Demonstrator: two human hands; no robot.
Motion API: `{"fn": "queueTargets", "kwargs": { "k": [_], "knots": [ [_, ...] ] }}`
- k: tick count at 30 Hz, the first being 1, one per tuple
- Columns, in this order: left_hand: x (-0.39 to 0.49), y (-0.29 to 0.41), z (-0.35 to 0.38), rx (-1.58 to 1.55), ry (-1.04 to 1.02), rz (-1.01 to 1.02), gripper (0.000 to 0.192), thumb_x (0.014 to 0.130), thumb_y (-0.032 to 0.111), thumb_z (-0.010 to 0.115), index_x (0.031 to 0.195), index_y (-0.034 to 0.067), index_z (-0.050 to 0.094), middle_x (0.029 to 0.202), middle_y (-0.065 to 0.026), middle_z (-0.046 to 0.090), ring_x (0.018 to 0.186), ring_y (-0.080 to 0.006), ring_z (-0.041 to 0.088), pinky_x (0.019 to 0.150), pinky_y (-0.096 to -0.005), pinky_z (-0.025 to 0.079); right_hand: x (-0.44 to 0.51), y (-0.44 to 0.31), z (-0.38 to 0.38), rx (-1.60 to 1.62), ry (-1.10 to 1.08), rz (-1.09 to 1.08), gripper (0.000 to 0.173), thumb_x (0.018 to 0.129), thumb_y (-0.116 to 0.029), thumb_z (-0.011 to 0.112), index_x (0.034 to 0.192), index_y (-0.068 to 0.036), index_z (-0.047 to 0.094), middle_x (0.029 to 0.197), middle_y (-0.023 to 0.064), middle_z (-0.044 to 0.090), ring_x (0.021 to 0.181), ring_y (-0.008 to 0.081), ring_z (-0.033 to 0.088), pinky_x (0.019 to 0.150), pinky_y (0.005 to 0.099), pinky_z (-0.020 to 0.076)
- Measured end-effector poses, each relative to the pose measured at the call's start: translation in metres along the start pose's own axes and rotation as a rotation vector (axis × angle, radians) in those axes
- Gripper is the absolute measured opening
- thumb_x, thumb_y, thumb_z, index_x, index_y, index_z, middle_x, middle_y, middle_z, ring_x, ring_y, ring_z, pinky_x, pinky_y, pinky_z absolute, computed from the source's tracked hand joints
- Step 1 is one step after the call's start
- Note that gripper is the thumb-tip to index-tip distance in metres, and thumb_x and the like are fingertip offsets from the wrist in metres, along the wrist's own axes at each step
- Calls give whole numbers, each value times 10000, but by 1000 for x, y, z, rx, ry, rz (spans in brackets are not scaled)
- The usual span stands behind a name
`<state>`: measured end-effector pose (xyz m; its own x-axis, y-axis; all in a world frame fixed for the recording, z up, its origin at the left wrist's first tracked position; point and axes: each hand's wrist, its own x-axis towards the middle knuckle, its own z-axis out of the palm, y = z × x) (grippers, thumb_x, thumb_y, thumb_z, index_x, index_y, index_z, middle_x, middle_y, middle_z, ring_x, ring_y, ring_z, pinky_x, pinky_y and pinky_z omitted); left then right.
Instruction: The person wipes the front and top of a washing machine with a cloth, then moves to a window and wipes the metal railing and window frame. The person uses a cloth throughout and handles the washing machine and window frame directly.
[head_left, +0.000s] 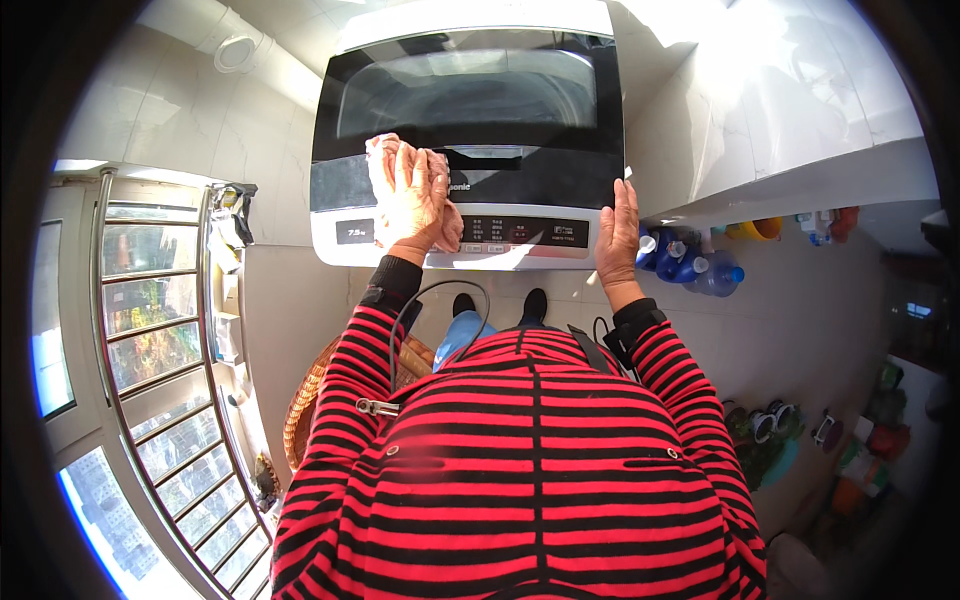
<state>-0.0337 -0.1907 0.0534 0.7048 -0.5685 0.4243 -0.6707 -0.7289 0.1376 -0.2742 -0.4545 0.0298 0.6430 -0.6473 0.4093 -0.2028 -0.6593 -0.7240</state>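
A top-loading Panasonic washing machine (540, 180) stands before me with its dark glass lid (472, 90) down. My left hand (409, 195) presses a pink cloth (452, 225) flat against the front of the top, left of the middle. The cloth reaches from the dark lid strip down over part of the control panel (499, 231) and hides some of it. At the front right corner, my right hand (621, 236) rests along the machine's edge with nothing in it. Its fingers point away from me and lie nearly together, the thumb a little apart.
Blue bottles and a clear jug (716, 274) stand on the floor to the right. A wicker basket (307, 405) is by my left side. Metal window bars (154, 277) line the left, and a white pipe (255, 56) runs behind. Potted plants (765, 435) sit at lower right.
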Motion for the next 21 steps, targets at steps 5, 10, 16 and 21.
{"fn": "queueTargets", "kwargs": {
  "k": [5, 10, 16, 21],
  "knots": [
    [30, 64, 0, -2, -65, 111, 679, 989, 435, 595, 1588, 143, 467, 1671, -188, 354, 1569, -485, 191, 1280, -562, 180, 0, 2, 0, -25, 6, -24, 516, 1064, -175, 540, 1570, -89, 480, 1581, 207, 487, 1451, 370, 479, 1208, 426, 364],
    [15, 81, -13, -146, -220, 187, 641, 994, 449, 572, 1577, 195, 495, 1691, -140, 334, 1588, -396, 219, 1273, -510, 214, 0, 3, 0, -2, 14, -29, 512, 1062, -170, 541, 1563, -82, 486, 1572, 219, 493, 1450, 380, 477, 1212, 435, 359],
    [-26, -26, -28, 210, -103, -35, 623, 992, 396, 587, 1582, 224, 479, 1667, -122, 359, 1573, -399, 238, 1251, -539, 242, 1, 3, 0, -17, 4, -32, 513, 1060, -166, 537, 1562, -78, 485, 1565, 226, 495, 1440, 388, 486, 1209, 440, 361],
    [-46, -134, -31, 140, 165, -76, 622, 960, 393, 610, 1542, 190, 529, 1642, -183, 370, 1529, -458, 266, 1260, -533, 258, 1, 3, 0, -45, 6, -45, 527, 1056, -169, 540, 1573, -91, 472, 1571, 220, 487, 1437, 387, 486, 1205, 437, 365]
  ]
}}
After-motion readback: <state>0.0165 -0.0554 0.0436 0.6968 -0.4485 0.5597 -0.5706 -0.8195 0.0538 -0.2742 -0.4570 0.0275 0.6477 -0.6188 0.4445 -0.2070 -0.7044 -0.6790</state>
